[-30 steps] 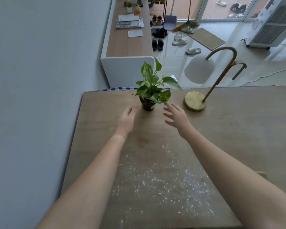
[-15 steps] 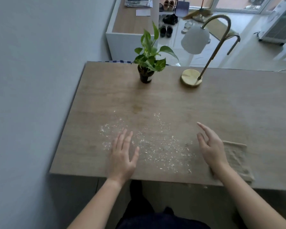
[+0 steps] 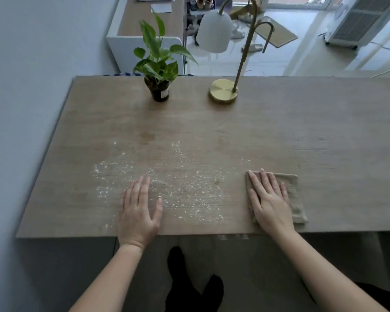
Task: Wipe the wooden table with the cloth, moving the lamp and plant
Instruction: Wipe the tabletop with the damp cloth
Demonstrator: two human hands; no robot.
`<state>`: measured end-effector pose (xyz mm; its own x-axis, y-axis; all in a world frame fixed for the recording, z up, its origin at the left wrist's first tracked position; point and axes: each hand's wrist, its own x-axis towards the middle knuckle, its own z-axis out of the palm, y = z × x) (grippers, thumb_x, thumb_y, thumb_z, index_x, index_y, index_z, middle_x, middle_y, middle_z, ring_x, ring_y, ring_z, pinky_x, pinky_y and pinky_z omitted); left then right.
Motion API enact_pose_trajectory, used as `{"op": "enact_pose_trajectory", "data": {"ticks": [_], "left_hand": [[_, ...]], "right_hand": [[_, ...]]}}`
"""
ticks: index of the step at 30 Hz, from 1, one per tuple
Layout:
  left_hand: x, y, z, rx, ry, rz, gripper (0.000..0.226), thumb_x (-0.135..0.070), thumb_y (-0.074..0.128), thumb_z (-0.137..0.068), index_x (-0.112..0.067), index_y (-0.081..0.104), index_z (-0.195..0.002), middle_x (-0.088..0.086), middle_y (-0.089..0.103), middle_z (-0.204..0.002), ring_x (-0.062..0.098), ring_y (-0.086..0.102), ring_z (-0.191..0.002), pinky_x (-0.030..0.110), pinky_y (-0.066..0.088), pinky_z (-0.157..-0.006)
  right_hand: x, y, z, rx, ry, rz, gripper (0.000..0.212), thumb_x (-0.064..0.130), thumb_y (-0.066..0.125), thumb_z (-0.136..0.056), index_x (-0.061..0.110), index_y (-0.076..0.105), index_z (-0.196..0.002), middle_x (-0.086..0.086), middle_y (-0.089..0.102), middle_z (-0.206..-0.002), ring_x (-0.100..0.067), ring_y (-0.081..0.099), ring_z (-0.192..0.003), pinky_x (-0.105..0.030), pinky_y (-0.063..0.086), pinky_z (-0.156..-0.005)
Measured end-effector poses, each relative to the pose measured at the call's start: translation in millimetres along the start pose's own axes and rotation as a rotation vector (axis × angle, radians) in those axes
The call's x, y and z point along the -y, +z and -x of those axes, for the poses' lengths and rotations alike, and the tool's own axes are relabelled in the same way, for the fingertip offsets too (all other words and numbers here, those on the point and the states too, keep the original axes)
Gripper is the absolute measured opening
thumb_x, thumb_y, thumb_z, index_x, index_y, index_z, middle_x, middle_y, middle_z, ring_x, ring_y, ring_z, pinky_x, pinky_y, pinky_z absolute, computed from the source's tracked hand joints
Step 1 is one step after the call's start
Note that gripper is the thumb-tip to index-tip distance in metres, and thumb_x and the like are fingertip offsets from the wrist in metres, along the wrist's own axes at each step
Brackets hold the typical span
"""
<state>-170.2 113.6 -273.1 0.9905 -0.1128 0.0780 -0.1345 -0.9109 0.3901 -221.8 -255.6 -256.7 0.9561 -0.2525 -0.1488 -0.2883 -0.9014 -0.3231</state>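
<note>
Right hand now flat on cloth, its left half unseen beneath

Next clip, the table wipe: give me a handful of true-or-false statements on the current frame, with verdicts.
1. The right hand lies flat on the cloth. True.
2. The left hand grips the plant. False: it lies flat on the table, and the plant stands untouched near the far edge.
3. The lamp stands to the right of the plant. True.
4. The table bears no crumbs. False: white crumbs lie scattered between the hands.
5. The cloth lies beside the lamp base. False: it lies at the near edge.
</note>
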Motion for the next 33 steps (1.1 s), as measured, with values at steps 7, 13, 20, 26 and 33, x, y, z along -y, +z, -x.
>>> {"op": "enact_pose_trajectory", "data": {"ticks": [7, 13, 20, 26, 33], "left_hand": [[-4, 1, -1, -0.010, 0.001, -0.039, 0.072, -0.053, 0.040, -0.103, -0.017, 0.035, -0.165, 0.005, 0.035, -0.171, 0.026, 0.030, -0.160, 0.037, 0.005, -0.134], [-3, 3, -3, -0.005, 0.004, -0.069, 0.071, -0.051, 0.041, -0.103, -0.016, 0.038, -0.164, 0.004, 0.038, -0.170, 0.025, 0.031, -0.160, 0.038, 0.006, -0.134], [-2, 4, -2, 0.018, 0.014, -0.067, 0.071, -0.052, 0.039, -0.104, -0.016, 0.038, -0.164, 0.005, 0.037, -0.171, 0.024, 0.027, -0.161, 0.046, 0.013, -0.134], [-5, 4, -2, 0.016, 0.018, -0.061, 0.070, -0.052, 0.038, -0.103, -0.015, 0.038, -0.164, 0.005, 0.037, -0.171, 0.024, 0.028, -0.161, 0.046, 0.015, -0.134], [-4, 3, -2, -0.008, 0.024, -0.057, 0.070, -0.050, 0.039, -0.102, -0.014, 0.040, -0.162, 0.006, 0.040, -0.169, 0.026, 0.032, -0.159, 0.047, 0.018, -0.133]], "right_hand": [[-26, -19, -3, 0.097, -0.067, 0.132, 0.055, 0.067, 0.005, -0.104, 0.066, -0.011, -0.157, 0.028, -0.009, -0.172, 0.000, -0.018, -0.159, -0.041, -0.014, -0.130], [-11, -19, -65, 0.009, 0.171, 0.088, 0.057, 0.064, 0.009, -0.106, 0.059, 0.000, -0.162, 0.020, -0.003, -0.176, -0.011, -0.008, -0.163, -0.049, -0.012, -0.130], [-18, -18, -38, 0.075, 0.018, 0.117, 0.058, 0.068, 0.011, -0.106, 0.062, -0.008, -0.160, 0.021, -0.015, -0.174, -0.009, -0.019, -0.161, -0.047, -0.014, -0.130], [-79, -50, -20, 0.066, 0.131, 0.137, 0.064, 0.076, 0.006, -0.099, 0.062, -0.005, -0.161, 0.019, -0.008, -0.176, -0.010, -0.010, -0.163, -0.048, -0.007, -0.131], [4, -23, -99, -0.004, 0.294, 0.049, 0.065, 0.071, 0.018, -0.104, 0.054, 0.002, -0.165, 0.015, -0.008, -0.176, -0.019, -0.010, -0.164, -0.054, -0.013, -0.129]]}}
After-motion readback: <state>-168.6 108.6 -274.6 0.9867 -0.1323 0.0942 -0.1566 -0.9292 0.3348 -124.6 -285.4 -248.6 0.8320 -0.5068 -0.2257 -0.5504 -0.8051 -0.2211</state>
